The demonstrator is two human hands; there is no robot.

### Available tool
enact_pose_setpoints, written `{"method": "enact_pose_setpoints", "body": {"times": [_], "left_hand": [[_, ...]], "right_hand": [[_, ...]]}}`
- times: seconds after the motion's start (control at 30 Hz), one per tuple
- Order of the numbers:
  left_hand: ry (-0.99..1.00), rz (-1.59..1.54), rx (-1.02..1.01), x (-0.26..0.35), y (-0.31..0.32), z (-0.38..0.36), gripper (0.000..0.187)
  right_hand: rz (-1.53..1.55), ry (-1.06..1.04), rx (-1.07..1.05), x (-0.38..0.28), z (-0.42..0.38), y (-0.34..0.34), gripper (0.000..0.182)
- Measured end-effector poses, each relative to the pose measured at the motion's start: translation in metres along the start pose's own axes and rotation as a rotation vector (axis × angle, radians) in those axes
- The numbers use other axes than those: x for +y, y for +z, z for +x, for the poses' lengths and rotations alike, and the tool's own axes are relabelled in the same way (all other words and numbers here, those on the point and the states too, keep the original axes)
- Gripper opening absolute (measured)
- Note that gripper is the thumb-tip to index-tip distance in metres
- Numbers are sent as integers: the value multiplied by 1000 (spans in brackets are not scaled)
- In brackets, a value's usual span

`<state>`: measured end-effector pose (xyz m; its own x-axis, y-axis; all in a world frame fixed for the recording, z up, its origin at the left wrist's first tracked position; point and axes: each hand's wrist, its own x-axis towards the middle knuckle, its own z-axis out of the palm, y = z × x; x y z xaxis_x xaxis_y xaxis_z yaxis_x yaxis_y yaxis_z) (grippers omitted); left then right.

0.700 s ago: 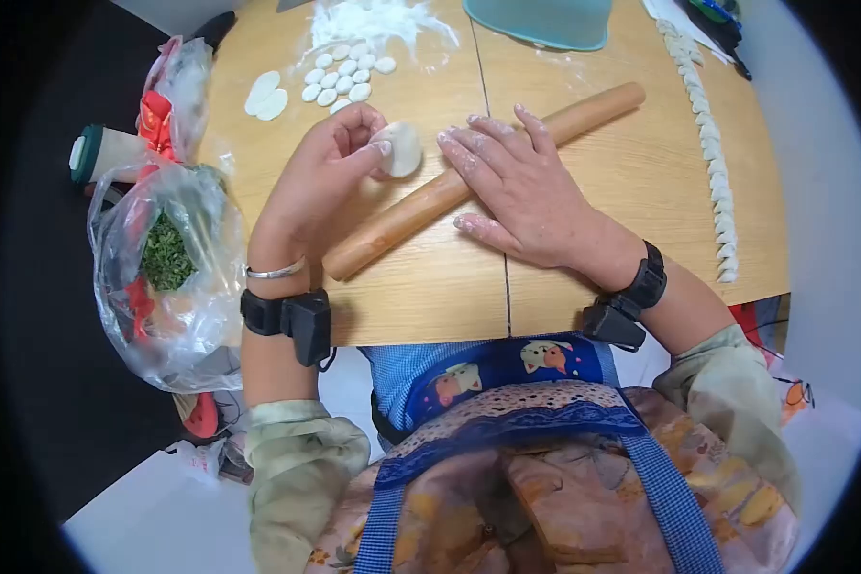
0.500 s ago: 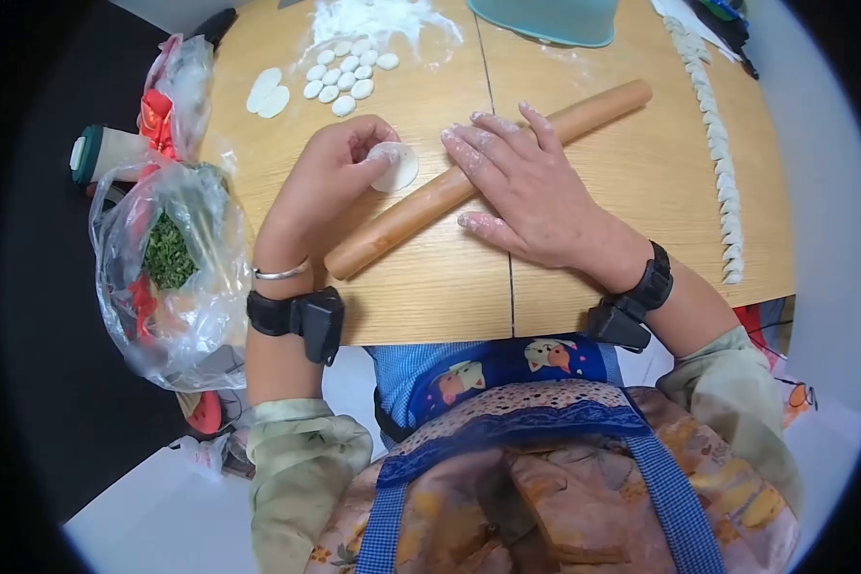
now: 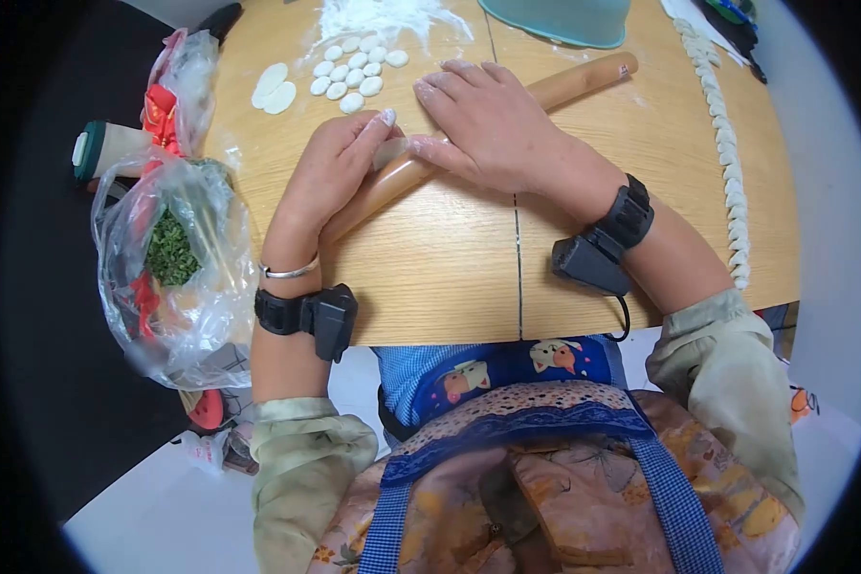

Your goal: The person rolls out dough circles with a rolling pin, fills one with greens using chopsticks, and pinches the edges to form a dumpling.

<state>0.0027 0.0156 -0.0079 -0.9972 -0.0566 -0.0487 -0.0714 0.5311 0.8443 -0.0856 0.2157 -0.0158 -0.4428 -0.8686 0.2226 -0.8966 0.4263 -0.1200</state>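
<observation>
My right hand (image 3: 497,129) lies flat across a wooden rolling pin (image 3: 584,81), its floury fingers stretched out and its thumb pointing left along the pin. Partly hidden between the hands is a thin dough round (image 3: 388,152), lying against the pin. My left hand (image 3: 340,163) is at that round's left side with the fingers curled in and the thumb raised over its edge; the fingertips are mostly hidden. Beyond the left hand are several small flattened dough pieces (image 3: 357,77) and a few rolled-out dough rounds (image 3: 274,89).
Loose flour (image 3: 392,19) covers the table's far part, near a teal basin (image 3: 560,24). A long row of white dough pieces (image 3: 722,143) runs down the right side. At left are a plastic bag with chopped greens (image 3: 171,251) and a green-lidded container (image 3: 115,151).
My right hand and the rolling pin have moved up and left, and the pin now partly covers the dough round. My left thumb has lifted from the round's face.
</observation>
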Motion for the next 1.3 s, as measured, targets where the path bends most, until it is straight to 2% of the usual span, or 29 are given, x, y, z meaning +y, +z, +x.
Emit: {"method": "enact_pose_setpoints", "body": {"times": [0.07,0.2,0.3,0.43,0.53,0.63,0.7,0.73,0.8,0.9,1.1,1.23,1.3], "left_hand": [[-16,-15,-23,-6,-2,1,30],[84,-3,-31,-5,0,-5,21],[-64,-4,-115,5,-2,-8,16],[-28,-119,-105,3,-2,-10,11],[8,-280,-184,5,-3,-5,10],[-93,-394,-281,5,-4,-8,12],[3,-56,-225,-2,-4,-5,16],[0,-59,-226,-4,-2,-5,16],[-17,-37,-91,-4,0,-5,23],[21,51,-46,-1,-3,-3,31],[-48,-16,26,-1,-1,-3,40],[-66,-42,-1,-1,-4,-1,40],[-54,-32,10,-2,-4,-2,32]], "right_hand": [[37,-6,108,2,4,7,72],[1,-28,199,-5,-24,6,71],[-6,-38,96,-17,-55,-5,72],[-19,-26,70,-22,-77,-7,75],[-2,-36,80,-21,-78,-7,74],[-4,-33,83,-19,-76,-4,74],[-5,-38,82,-19,-76,-5,74],[-13,-46,86,-19,-75,-6,73],[-22,-59,108,-17,-72,-6,72],[-46,-83,143,-14,-62,-3,70],[-31,-51,100,-6,-21,0,69],[11,-2,35,-2,-1,3,69],[-17,2,81,-4,-3,6,69]]}}
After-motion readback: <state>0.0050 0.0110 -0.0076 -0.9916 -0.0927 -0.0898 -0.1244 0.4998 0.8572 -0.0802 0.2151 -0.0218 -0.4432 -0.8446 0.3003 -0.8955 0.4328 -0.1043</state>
